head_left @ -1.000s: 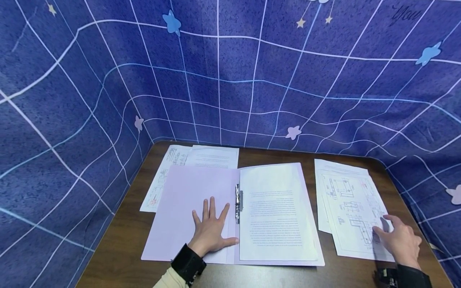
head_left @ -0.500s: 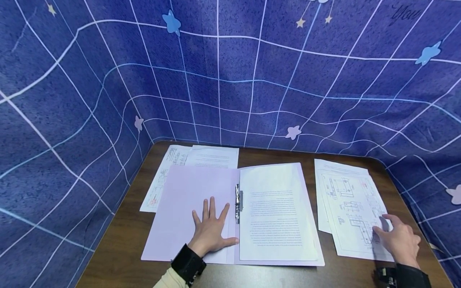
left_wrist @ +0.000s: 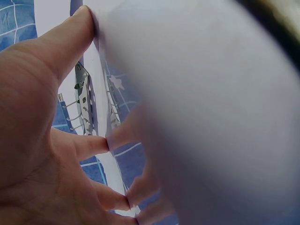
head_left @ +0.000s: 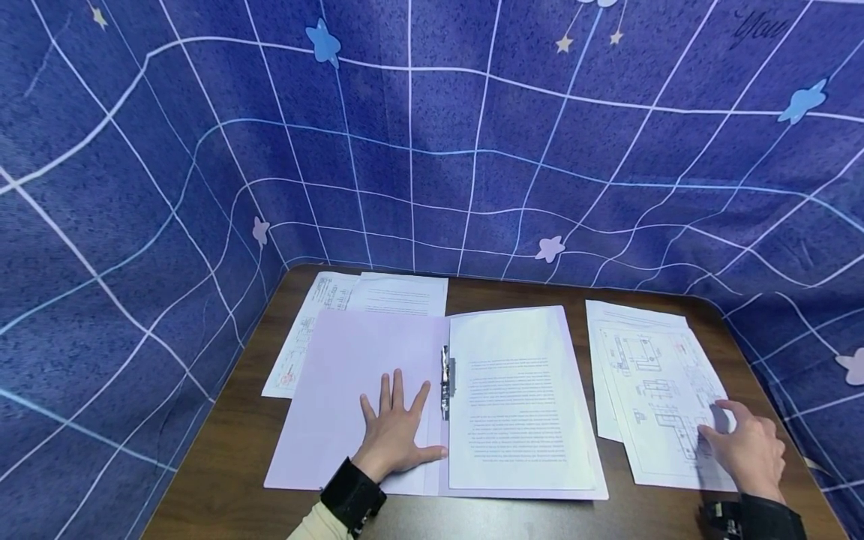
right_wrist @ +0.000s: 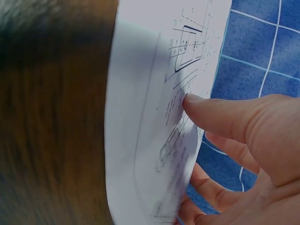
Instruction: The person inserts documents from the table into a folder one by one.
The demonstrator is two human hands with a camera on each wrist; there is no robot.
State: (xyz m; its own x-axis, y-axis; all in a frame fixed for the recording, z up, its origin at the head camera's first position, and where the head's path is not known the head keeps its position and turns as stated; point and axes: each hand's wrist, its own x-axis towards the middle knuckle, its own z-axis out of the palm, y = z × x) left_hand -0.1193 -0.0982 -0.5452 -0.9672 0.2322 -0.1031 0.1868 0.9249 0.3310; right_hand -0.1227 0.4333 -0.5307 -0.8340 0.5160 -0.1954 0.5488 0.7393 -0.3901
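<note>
A lilac folder [head_left: 364, 360] lies open on the table, with a metal clip [head_left: 445, 382] along its spine. My left hand [head_left: 394, 439] rests spread on the left inside cover, its thumb reaching to the spine; in the left wrist view the fingertips [left_wrist: 101, 144] touch a glossy, reflecting surface. A printed sheet [head_left: 516, 420] lies on the folder's right side. My right hand [head_left: 749, 450] is at the lower right of the technical drawing sheets [head_left: 664, 390]. In the right wrist view its thumb [right_wrist: 194, 101] touches the top drawing, the other fingers near the edge.
More papers [head_left: 398, 292] stick out from behind the folder at the back left. The brown wooden table [head_left: 223, 442] is bordered at the back and sides by a blue curtain [head_left: 432, 172] with a grid and stars. Both wrists wear black bands.
The drawing sheets have shifted slightly left and toward me under my right hand, which has moved a little left. My left hand and the folder stay in place.
</note>
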